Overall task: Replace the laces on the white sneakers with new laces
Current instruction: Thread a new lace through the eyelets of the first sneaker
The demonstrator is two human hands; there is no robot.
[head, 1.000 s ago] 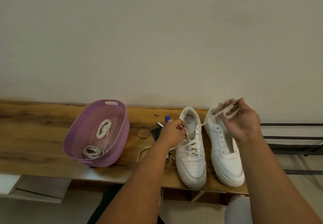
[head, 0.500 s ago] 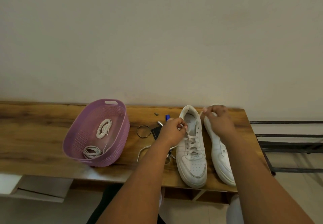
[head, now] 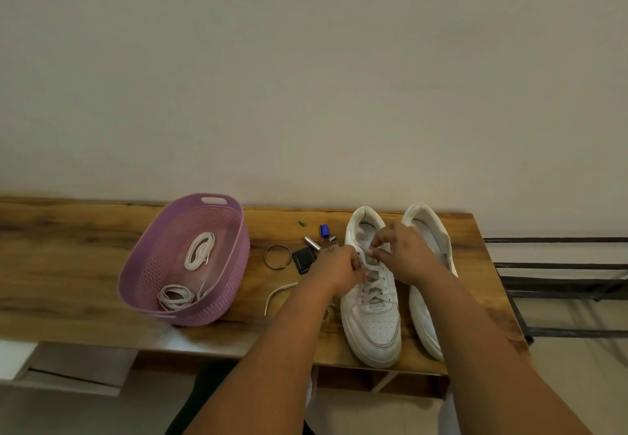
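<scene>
Both hands meet over the left sneaker (head: 372,312): left hand (head: 339,269) and right hand (head: 406,254), fingers pinching its lace (head: 368,266) on the table (head: 68,264).

No legible text anywhere; a faint grey print on the insole of the left sneaker (head: 365,237) is too blurred to read.
</scene>
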